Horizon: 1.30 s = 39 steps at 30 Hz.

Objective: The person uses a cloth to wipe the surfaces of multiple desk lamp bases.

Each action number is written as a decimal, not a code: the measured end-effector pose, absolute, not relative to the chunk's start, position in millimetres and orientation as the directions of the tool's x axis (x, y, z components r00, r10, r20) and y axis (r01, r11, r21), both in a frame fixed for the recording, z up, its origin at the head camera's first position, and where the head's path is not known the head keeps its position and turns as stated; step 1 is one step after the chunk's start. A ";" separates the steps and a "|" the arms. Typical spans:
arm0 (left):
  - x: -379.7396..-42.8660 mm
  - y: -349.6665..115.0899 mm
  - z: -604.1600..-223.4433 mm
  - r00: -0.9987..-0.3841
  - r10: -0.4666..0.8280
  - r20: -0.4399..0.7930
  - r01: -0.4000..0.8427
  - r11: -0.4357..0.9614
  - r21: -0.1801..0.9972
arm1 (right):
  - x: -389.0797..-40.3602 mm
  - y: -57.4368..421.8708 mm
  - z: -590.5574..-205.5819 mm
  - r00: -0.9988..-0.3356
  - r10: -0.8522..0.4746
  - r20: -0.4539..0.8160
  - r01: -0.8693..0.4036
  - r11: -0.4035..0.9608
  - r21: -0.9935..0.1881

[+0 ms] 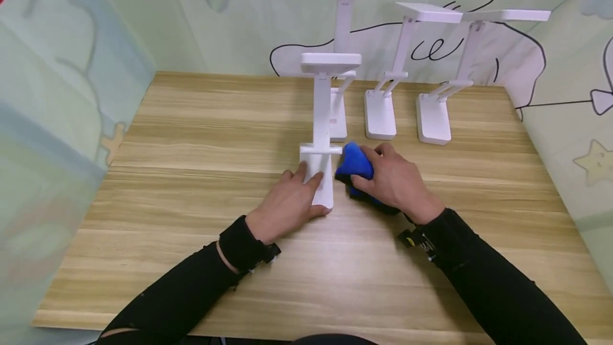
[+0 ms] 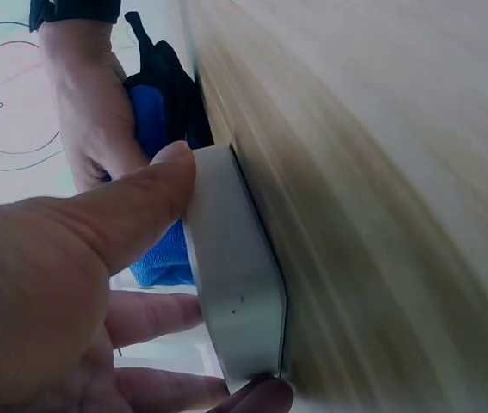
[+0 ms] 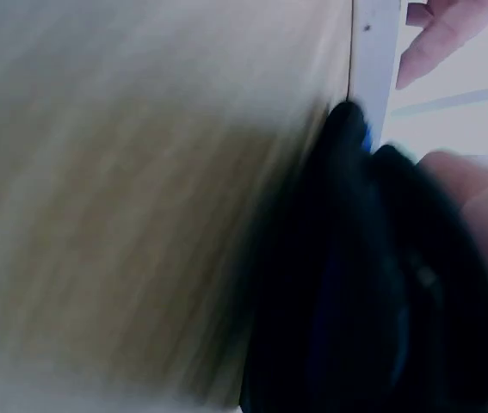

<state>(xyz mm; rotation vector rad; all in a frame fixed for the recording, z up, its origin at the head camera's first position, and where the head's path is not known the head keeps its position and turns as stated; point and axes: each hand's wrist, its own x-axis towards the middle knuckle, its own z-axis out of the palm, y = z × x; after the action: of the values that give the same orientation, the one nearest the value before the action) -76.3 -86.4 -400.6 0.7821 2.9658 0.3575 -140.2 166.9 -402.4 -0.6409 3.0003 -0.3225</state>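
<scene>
A white desk lamp (image 1: 321, 113) stands upright on the wooden table, nearest of the lamps. My left hand (image 1: 287, 204) grips its base, thumb at the near edge and fingertips over the top and far side. In the left wrist view the thumb lies along one end of the lamp base (image 2: 235, 267). Just right of that base, my right hand (image 1: 395, 177) holds a bunched blue and black cloth (image 1: 356, 161) low over the table. The cloth's black part (image 3: 347, 258) fills much of the right wrist view, dark and blurred.
Three more white lamps stand behind: one (image 1: 342, 20) partly hidden by the nearest lamp, another (image 1: 380, 116) in the middle, a third (image 1: 433, 118) to the right. The table (image 1: 201, 121) meets a wall with printed drawings (image 1: 258, 15) at the back and sides.
</scene>
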 end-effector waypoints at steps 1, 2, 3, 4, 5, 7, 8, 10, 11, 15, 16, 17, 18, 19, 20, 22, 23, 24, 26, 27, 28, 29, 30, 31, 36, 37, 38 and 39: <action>-76.7 -85.2 -400.8 -0.869 0.495 0.008 0.483 0.844 0.234 | -139.3 166.3 -403.2 -0.909 -0.416 -0.032 -0.402 0.893 -0.204; -77.2 -84.5 -401.0 -0.867 0.498 0.006 0.486 0.842 0.235 | -138.2 165.9 -404.2 -0.902 -0.429 -0.050 -0.413 0.890 -0.191; -77.8 -84.4 -400.7 -0.863 0.506 -0.005 0.490 0.838 0.239 | -137.2 165.6 -405.2 -0.892 -0.447 -0.063 -0.431 0.885 -0.178; -78.7 -85.1 -400.5 -0.857 0.516 -0.018 0.496 0.833 0.247 | -136.2 165.5 -406.2 -0.881 -0.467 -0.070 -0.451 0.876 -0.169; -79.9 -86.5 -400.2 -0.850 0.526 -0.039 0.499 0.826 0.261 | -135.5 165.6 -407.2 -0.868 -0.491 -0.069 -0.476 0.865 -0.160; -83.0 -91.9 -399.6 -0.835 0.546 -0.076 0.503 0.811 0.298 | -134.8 166.5 -409.1 -0.833 -0.551 -0.048 -0.540 0.829 -0.142; -84.8 -95.8 -399.5 -0.827 0.556 -0.086 0.506 0.803 0.316 | -135.1 167.2 -410.0 -0.817 -0.576 -0.036 -0.567 0.813 -0.133; -88.7 -104.7 -400.3 -0.811 0.579 -0.087 0.521 0.782 0.342 | -135.8 168.8 -410.0 -0.795 -0.607 -0.009 -0.600 0.788 -0.139; -90.4 -109.2 -401.0 -0.805 0.588 -0.078 0.529 0.771 0.356 | -136.2 169.7 -409.2 -0.790 -0.613 0.003 -0.607 0.781 -0.150; -94.6 -122.0 -405.7 -0.776 0.629 -0.047 0.567 0.729 0.383 | -131.9 170.0 -396.5 -0.780 -0.623 0.062 -0.622 0.758 -0.200; -95.3 -123.3 -406.4 -0.770 0.637 -0.046 0.573 0.721 0.390 | -129.6 168.1 -392.1 -0.765 -0.638 0.091 -0.642 0.741 -0.196; -96.0 -124.0 -406.7 -0.764 0.643 -0.047 0.577 0.715 0.394 | -127.4 164.7 -388.2 -0.744 -0.656 0.128 -0.668 0.722 -0.182; -96.9 -124.0 -406.5 -0.760 0.648 -0.046 0.583 0.712 0.391 | -125.5 159.8 -384.9 -0.716 -0.678 0.168 -0.698 0.699 -0.157; -98.2 -123.5 -405.8 -0.757 0.652 -0.041 0.590 0.708 0.388 | -124.3 153.4 -382.6 -0.685 -0.698 0.207 -0.726 0.676 -0.126; -99.7 -122.8 -404.9 -0.756 0.654 -0.035 0.593 0.707 0.385 | -124.2 145.6 -381.9 -0.658 -0.713 0.242 -0.747 0.659 -0.089; -102.8 -121.5 -402.5 -0.755 0.656 -0.015 0.606 0.706 0.365 | -126.5 128.0 -384.2 -0.617 -0.733 0.288 -0.766 0.642 -0.008; -104.1 -121.1 -401.3 -0.755 0.656 -0.007 0.611 0.706 0.357 | -128.4 119.3 -387.0 -0.613 -0.732 0.297 -0.765 0.644 0.011; -105.2 -120.6 -400.1 -0.754 0.657 0.000 0.615 0.705 0.353 | -130.0 111.5 -389.6 -0.624 -0.724 0.293 -0.755 0.656 0.014; -106.6 -120.2 -398.8 -0.753 0.658 -0.001 0.615 0.705 0.354 | -132.6 100.0 -394.9 -0.669 -0.695 0.265 -0.722 0.692 -0.008; -106.7 -120.4 -398.6 -0.752 0.660 -0.003 0.616 0.703 0.355 | -133.1 96.4 -396.7 -0.693 -0.678 0.244 -0.705 0.709 -0.032; -106.6 -121.0 -398.5 -0.752 0.659 -0.007 0.613 0.704 0.359 | -133.4 94.1 -398.6 -0.715 -0.661 0.227 -0.688 0.723 -0.060; -106.2 -121.9 -398.9 -0.752 0.659 -0.011 0.611 0.703 0.365 | -133.5 92.8 -400.2 -0.732 -0.646 0.215 -0.673 0.735 -0.084; -105.6 -122.8 -399.4 -0.753 0.658 -0.013 0.608 0.703 0.368 | -133.3 91.8 -401.6 -0.746 -0.633 0.209 -0.659 0.746 -0.094; -105.0 -123.7 -400.1 -0.754 0.657 -0.014 0.606 0.703 0.371 | -133.0 91.3 -403.0 -0.753 -0.625 0.206 -0.651 0.753 -0.095; -103.7 -122.6 -403.0 -0.760 0.649 -0.041 0.589 0.713 0.380 | -129.5 93.5 -400.8 -0.805 -0.555 0.209 -0.571 0.821 -0.020; -104.3 -121.2 -403.5 -0.760 0.648 -0.049 0.584 0.714 0.387 | -128.5 94.9 -398.5 -0.821 -0.536 0.199 -0.547 0.837 -0.003; -104.9 -119.8 -404.0 -0.759 0.649 -0.060 0.579 0.714 0.395 | -127.7 96.0 -396.1 -0.833 -0.519 0.189 -0.526 0.850 0.015; -105.6 -118.6 -404.5 -0.755 0.652 -0.069 0.578 0.711 0.400 | -127.2 97.0 -394.4 -0.845 -0.504 0.177 -0.509 0.860 0.021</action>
<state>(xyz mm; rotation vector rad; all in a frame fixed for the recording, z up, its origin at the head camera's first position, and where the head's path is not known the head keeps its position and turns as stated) -105.6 -118.6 -404.5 0.9876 2.7125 0.5322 -127.2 97.0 -394.4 -0.8793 3.2002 -0.0443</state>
